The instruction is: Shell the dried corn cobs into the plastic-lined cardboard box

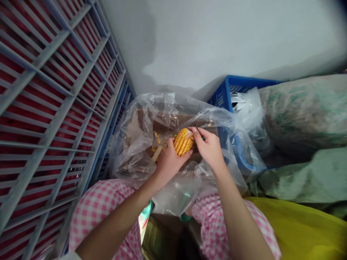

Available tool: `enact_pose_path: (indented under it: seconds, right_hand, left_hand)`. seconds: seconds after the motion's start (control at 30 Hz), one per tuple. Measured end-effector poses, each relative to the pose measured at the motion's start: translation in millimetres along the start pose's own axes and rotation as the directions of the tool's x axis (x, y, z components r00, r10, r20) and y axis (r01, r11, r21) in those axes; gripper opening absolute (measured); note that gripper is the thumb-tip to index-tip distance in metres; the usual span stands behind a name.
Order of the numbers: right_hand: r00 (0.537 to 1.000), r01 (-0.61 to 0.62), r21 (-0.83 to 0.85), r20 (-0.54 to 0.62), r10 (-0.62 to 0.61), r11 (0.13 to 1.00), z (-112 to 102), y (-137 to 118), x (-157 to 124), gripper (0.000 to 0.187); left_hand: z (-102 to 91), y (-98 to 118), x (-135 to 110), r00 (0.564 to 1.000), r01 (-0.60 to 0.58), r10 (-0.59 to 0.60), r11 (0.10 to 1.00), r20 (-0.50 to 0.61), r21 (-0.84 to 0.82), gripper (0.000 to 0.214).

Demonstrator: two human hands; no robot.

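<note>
My left hand (170, 159) is closed round an ear of corn (183, 142) with yellow kernels, its pale bare tip tilted up to the right. At that tip, my right hand (207, 144) pinches a thin dark pointed tool (198, 130); its exact kind cannot be made out. Both hands are over a cardboard box (173, 118) lined with a clear plastic bag (130, 151). Loose kernels (156, 137) and a pale bare cob (157, 153) lie in the box, left of the held ear.
Grey slatted crates (51, 119) rise close on the left. A white wall (230, 36) stands behind the box. At right are a blue basket (230, 85) with a white plastic bag (251, 108), a large filled sack (306, 112) and yellow material (300, 227).
</note>
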State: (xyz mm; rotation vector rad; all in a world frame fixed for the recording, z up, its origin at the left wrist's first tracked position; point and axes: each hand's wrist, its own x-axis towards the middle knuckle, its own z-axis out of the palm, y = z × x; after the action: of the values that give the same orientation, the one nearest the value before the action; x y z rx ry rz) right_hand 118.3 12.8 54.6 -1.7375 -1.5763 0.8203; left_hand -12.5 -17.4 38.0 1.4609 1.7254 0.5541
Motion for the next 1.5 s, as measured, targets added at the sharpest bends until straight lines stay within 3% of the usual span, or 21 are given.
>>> enact_pose_path:
  seconds: [0.1, 0.27, 0.4, 0.53, 0.7, 0.8, 0.9, 1.13, 1.33, 1.43, 1.5]
  right_hand:
    - [0.999, -0.043, -0.027, -0.019, 0.042, 0.999, 0.9, -3.4, -1.4, 0.045]
    - [0.995, -0.079, -0.094, 0.055, 0.085, 0.992, 10.7, -5.0, -5.6, 0.055]
    - [0.999, -0.034, 0.073, 0.042, 0.031, 0.997, 18.0, 3.1, -3.3, 0.046]
    - [0.994, -0.105, 0.262, 0.001, 0.108, 0.959, 22.5, 7.7, -1.3, 0.057]
    - [0.987, -0.159, 0.216, 0.058, 0.150, 0.963, 26.2, 4.3, -2.6, 0.056]
    - [0.987, -0.149, 0.284, 0.106, 0.124, 0.947, 28.2, 6.2, -1.3, 0.053]
    - [0.993, -0.121, 0.364, 0.030, 0.118, 0.923, 30.3, 9.4, -0.1, 0.049]
    - [0.990, -0.138, 0.255, 0.051, 0.130, 0.957, 31.8, 2.0, -4.0, 0.049]
    - [0.998, -0.069, 0.253, 0.010, 0.068, 0.965, 37.4, 6.9, -3.0, 0.048]
    - [0.996, -0.065, 0.280, -0.048, 0.081, 0.958, 29.1, 10.2, 0.0, 0.055]
    - [0.986, -0.070, 0.181, -0.137, 0.096, 0.981, 17.9, 12.0, 2.2, 0.055]
  left_hand:
    - [-1.2, 1.7, -1.6, 1.000, 0.007, -0.007, 0.999, -0.001, 0.033, 0.049]
    - [-2.6, 2.9, -2.0, 1.000, 0.003, -0.004, 0.991, 0.008, 0.134, 0.046]
    - [-3.4, -0.3, 0.6, 1.000, 0.006, -0.004, 0.995, -0.017, 0.104, 0.046]
    - [-4.9, -0.4, 0.8, 1.000, -0.005, 0.009, 0.991, -0.025, 0.131, 0.048]
    - [-5.6, 2.5, -0.7, 1.000, -0.015, 0.017, 0.967, -0.006, 0.256, 0.045]
    - [-6.6, 3.5, -0.4, 1.000, -0.001, 0.003, 0.965, -0.008, 0.262, 0.046]
    - [-8.1, 4.8, -0.7, 1.000, -0.007, 0.011, 0.971, -0.015, 0.239, 0.048]
    - [-7.9, 6.3, -2.2, 1.000, 0.009, -0.004, 0.965, -0.018, 0.260, 0.045]
    - [-7.2, 1.2, 2.0, 0.997, 0.067, -0.065, 0.996, -0.032, 0.060, 0.046]
    - [-8.1, -0.8, 4.6, 0.995, 0.096, -0.096, 0.961, 0.015, -0.260, 0.045]
    - [-9.3, -1.3, 5.1, 0.993, 0.116, -0.093, 0.881, 0.072, -0.459, 0.043]
